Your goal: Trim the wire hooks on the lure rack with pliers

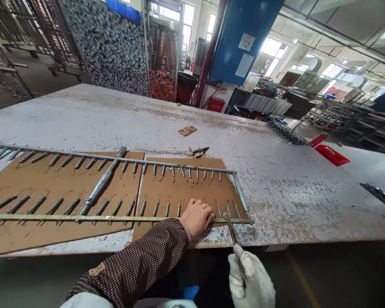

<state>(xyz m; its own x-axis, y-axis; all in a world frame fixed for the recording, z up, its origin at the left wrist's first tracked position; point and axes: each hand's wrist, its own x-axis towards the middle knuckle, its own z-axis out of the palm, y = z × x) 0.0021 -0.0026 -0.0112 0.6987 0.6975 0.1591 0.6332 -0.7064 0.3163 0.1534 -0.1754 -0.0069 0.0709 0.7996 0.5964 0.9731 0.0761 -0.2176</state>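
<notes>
A long metal frame [186, 167] lies on the table, its two rails lined with rows of hooked metal pegs. My bare left hand [197, 217] is closed over the near rail [109, 218], towards its right end, with fingertips partly hidden. In a white glove, my right hand [252, 276] grips a slim, rusty metal hand tool [231, 231] below the table's front edge. The tool's rounded end meets or overlaps the near rail just right of my left hand; its exact kind is unclear. A thicker grey crossbar [102, 184] spans the frame on the left.
Brown boards [179, 190] lie under the frame on the worn white table [276, 188]. Beyond it are yellow-black pliers [199, 152] and a small wooden block [187, 130]. A red tray [332, 155] sits at right. Stacked metal bars [115, 51] and a blue cabinet [234, 42] stand behind.
</notes>
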